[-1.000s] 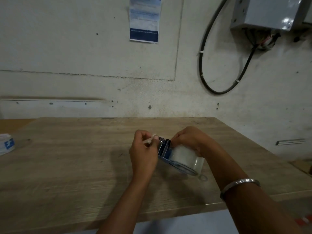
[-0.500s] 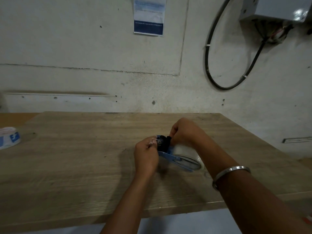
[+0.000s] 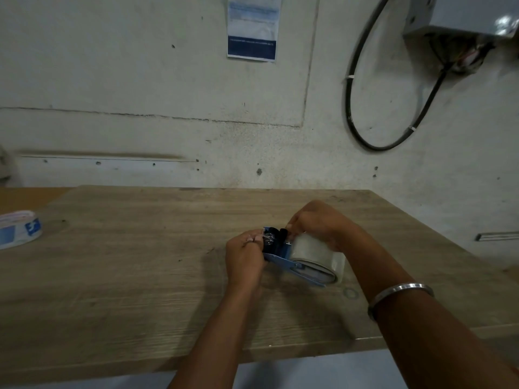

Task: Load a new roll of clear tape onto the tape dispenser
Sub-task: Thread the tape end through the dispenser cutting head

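Observation:
A blue metal tape dispenser [image 3: 283, 258] lies on its side on the wooden table [image 3: 126, 276], right of centre. A roll of clear tape [image 3: 314, 249] sits on its wheel at the right end. My left hand [image 3: 244, 259] pinches the crinkled free end of the tape at the dispenser's front, by the black roller. My right hand [image 3: 317, 223] comes over the top, fingers closed on the dispenser between roller and roll. The dispenser's far side is hidden by my right hand.
A white and blue tape roll [image 3: 19, 230] lies at the table's far left edge. The table's near edge runs below my forearms. A black cable loop [image 3: 365, 122] and a grey box [image 3: 463, 15] hang on the wall behind.
The dispenser has tipped so its blue side plate and black roller show more. My left hand still pinches the tape end at the front. The camera has shifted slightly.

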Tool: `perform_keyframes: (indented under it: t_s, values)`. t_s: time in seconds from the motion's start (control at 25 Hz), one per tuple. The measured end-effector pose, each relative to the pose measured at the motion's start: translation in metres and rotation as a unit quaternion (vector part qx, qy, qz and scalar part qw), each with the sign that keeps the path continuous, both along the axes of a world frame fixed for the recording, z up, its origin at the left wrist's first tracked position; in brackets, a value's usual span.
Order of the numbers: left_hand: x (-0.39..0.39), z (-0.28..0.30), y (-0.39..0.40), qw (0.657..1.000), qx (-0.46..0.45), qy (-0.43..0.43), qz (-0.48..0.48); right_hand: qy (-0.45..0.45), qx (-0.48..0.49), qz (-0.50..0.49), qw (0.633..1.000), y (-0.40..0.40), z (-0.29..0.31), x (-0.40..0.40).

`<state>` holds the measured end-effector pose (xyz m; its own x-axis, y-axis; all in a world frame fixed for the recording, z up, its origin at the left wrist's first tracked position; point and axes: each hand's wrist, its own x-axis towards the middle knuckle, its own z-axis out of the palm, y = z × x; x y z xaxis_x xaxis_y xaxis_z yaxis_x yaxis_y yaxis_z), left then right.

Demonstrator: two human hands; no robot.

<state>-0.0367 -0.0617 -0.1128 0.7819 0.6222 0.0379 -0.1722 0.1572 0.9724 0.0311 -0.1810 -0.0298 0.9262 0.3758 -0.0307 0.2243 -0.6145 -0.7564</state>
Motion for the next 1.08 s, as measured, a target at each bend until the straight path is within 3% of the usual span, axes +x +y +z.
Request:
perform_keyframes:
  t_s: [0.08, 0.2, 0.24, 0.36, 0.44, 0.52, 0.64, 0.88, 1.08]
  values:
    - [-0.002, 0.003, 0.0, 1.0, -0.018, 0.001, -0.003, -0.04, 0.013, 0.0, 0.999, -0.001, -0.002, -0.002]
    - [-0.004, 0.004, 0.0, 0.999, -0.048, -0.002, -0.004, -0.063, 0.131, -0.034, 0.989, -0.01, 0.006, -0.01]
    - [-0.004, 0.003, -0.001, 0.999, -0.049, -0.002, -0.004, -0.101, 0.117, -0.031, 0.987, -0.012, 0.008, -0.012]
    - [-0.001, 0.002, -0.001, 0.999, -0.042, -0.005, -0.002, -0.254, -0.061, 0.0, 0.965, -0.012, -0.007, -0.017]
    - [-0.001, 0.001, -0.002, 0.999, -0.032, -0.01, 0.004, -0.299, -0.119, -0.018, 0.947, -0.012, -0.021, -0.016]
    - [0.0, 0.001, -0.001, 1.0, -0.026, -0.006, 0.011, -0.28, -0.09, -0.029, 0.955, -0.019, -0.03, -0.012]
    - [0.002, -0.001, 0.003, 0.998, -0.062, 0.014, 0.01, -0.231, 0.03, -0.066, 0.97, -0.031, -0.038, -0.005]
    - [0.005, -0.004, 0.009, 0.991, -0.132, 0.028, -0.016, -0.193, 0.14, -0.112, 0.965, -0.032, -0.056, -0.01]
    - [0.006, -0.007, 0.011, 0.981, -0.191, 0.034, -0.024, -0.069, 0.277, -0.124, 0.95, -0.037, -0.064, -0.01]
